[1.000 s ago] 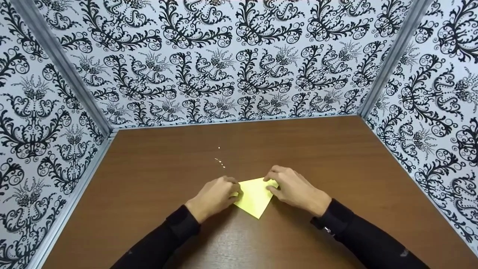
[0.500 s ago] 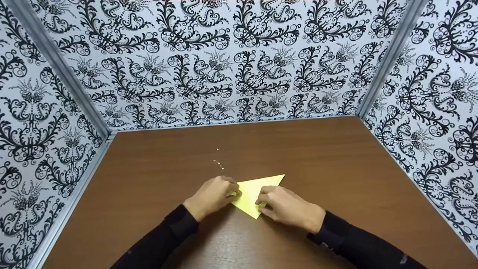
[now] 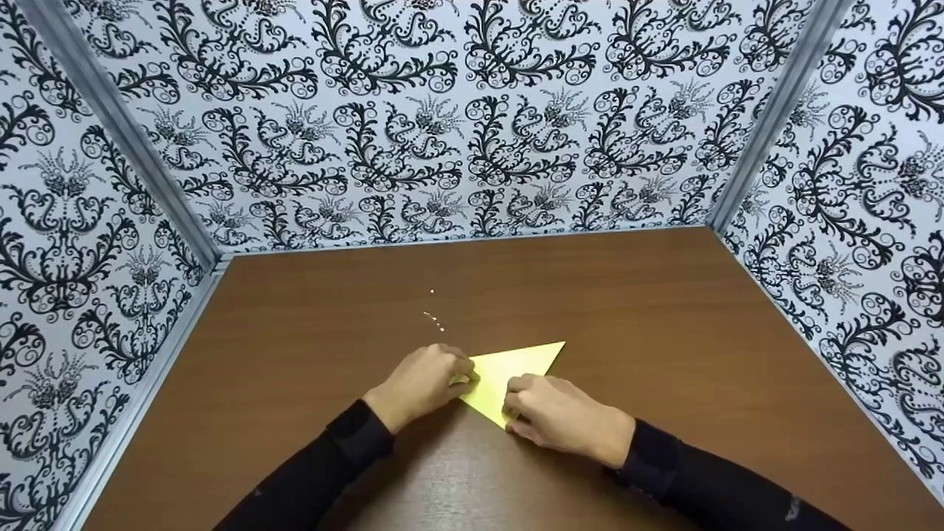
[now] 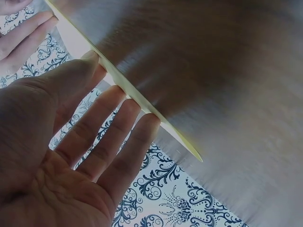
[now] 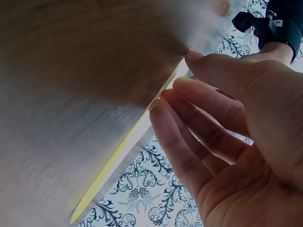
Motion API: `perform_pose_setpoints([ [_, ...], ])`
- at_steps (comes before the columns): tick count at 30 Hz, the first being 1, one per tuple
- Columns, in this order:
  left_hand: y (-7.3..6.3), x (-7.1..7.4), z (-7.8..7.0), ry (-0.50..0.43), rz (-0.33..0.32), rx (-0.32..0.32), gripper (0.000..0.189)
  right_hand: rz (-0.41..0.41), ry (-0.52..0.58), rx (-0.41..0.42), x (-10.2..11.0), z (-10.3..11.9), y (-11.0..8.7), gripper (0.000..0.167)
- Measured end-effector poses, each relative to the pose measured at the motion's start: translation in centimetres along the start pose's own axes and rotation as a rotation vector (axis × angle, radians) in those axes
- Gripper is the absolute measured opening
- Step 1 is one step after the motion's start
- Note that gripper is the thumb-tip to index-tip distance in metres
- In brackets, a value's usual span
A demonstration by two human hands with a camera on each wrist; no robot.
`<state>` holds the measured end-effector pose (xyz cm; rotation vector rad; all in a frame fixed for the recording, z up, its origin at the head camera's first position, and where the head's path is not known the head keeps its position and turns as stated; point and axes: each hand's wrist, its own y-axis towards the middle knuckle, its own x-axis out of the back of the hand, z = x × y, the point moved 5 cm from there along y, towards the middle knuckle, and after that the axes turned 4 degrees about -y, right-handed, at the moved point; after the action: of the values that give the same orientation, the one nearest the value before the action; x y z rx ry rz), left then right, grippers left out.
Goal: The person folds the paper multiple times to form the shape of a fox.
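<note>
A yellow sheet of paper (image 3: 495, 377), folded to a pointed shape, lies flat on the brown table. My left hand (image 3: 428, 377) rests on its left part and covers that corner. Over the near corner is my right hand (image 3: 566, 414), thumb and fingertips on the paper. From the left wrist, the paper (image 4: 128, 85) appears almost edge-on, touched by the thumb and several nearly straight fingers (image 4: 137, 130). From the right wrist, the paper (image 5: 111, 163) runs as a thin strip past the fingertips, and the thumb (image 5: 201, 61) is at its end.
Several tiny pale scraps (image 3: 435, 321) lie on the table (image 3: 310, 332) beyond the left hand. Black-and-white patterned panels (image 3: 516, 133) with grey frame bars (image 3: 767, 118) enclose the table at the back and both sides.
My right hand has moved from the far right corner of the paper down its right edge to the near corner, uncovering the far tip. My left hand stays in place.
</note>
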<state>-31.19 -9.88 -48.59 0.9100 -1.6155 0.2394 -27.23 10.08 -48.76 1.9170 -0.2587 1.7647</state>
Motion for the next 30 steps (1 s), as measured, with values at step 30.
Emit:
perform_pose_setpoints([
  [30,-0.16,-0.11,-0.15,0.017,-0.004,-0.035,0.007,0.011,0.004,0.009,0.27,0.31,0.37,0.018],
])
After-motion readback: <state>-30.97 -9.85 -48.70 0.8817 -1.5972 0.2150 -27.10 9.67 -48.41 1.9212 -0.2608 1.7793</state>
